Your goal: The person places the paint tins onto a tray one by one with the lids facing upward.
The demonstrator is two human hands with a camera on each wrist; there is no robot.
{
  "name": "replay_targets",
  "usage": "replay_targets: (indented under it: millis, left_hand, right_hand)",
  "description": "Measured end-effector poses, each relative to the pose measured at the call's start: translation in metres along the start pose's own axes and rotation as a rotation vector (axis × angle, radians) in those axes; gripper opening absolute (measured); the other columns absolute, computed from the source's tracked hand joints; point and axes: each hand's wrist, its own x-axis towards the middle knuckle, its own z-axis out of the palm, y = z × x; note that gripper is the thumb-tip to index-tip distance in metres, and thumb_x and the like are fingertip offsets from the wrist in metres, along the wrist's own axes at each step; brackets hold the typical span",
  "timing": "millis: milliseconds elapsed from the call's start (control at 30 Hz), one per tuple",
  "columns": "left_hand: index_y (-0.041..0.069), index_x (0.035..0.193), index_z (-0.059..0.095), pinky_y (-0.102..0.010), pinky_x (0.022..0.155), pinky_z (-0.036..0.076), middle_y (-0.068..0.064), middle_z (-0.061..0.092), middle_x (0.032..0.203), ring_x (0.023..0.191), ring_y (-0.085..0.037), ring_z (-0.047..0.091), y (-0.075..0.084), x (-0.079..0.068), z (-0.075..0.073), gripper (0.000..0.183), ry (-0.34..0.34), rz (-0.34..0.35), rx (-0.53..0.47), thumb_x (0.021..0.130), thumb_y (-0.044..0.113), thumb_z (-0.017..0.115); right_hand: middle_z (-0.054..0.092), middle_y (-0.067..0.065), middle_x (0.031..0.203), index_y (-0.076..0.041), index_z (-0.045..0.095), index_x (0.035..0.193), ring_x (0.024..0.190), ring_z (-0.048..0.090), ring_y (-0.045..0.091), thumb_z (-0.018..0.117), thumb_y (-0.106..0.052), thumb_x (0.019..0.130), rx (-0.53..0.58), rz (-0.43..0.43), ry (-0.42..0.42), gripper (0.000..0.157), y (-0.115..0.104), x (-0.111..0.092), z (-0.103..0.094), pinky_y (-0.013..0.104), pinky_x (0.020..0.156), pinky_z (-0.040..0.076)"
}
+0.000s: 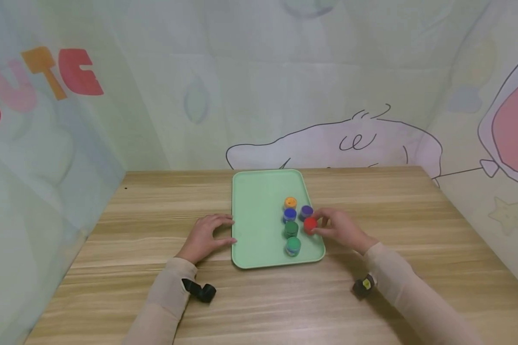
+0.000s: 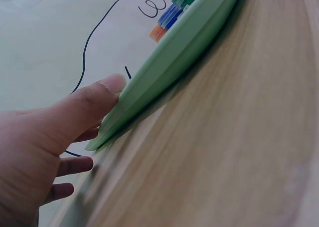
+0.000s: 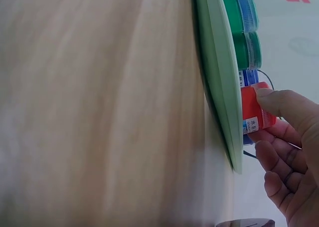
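My right hand pinches a small red paint jar between thumb and fingers, at the right side of a light green tray. In the right wrist view the red jar shows a white label. A purple-lidded jar stands just behind it. To its left, a row of jars runs front to back: light green, dark green, blue and orange. My left hand is at the tray's left edge, fingers spread, its thumb touching the rim.
The tray lies on a wooden table against a printed cloth backdrop. A small black camera is strapped at the left wrist, another at the right.
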Motion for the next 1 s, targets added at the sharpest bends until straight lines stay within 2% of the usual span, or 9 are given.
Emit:
replay_targets:
  millis: [500,1000]
  left_hand:
    - [0.014,0.118,0.067,-0.056,0.105,0.038,-0.007,0.063,0.129,0.124,-0.032,0.054,-0.0014,0.0,0.0008,0.048,-0.007,-0.005,0.001,0.076,0.036,0.079]
    - [0.014,0.118,0.067,-0.057,0.106,0.037,-0.007,0.063,0.129,0.124,-0.033,0.054,-0.0044,0.0005,0.0016,0.048,-0.006,-0.004,0.001,0.077,0.037,0.079]
  right_hand:
    - [0.07,0.002,0.1,-0.008,0.068,0.109,0.081,0.057,0.011,0.073,-0.018,0.084,-0.015,-0.021,-0.002,0.028,0.0004,-0.0012,-0.0004,0.023,0.07,0.048]
    - [0.07,0.004,0.103,-0.007,0.067,0.111,0.084,0.058,0.013,0.074,-0.02,0.084,-0.034,0.011,-0.01,0.031,-0.0004,-0.0017,-0.003,0.024,0.071,0.048]
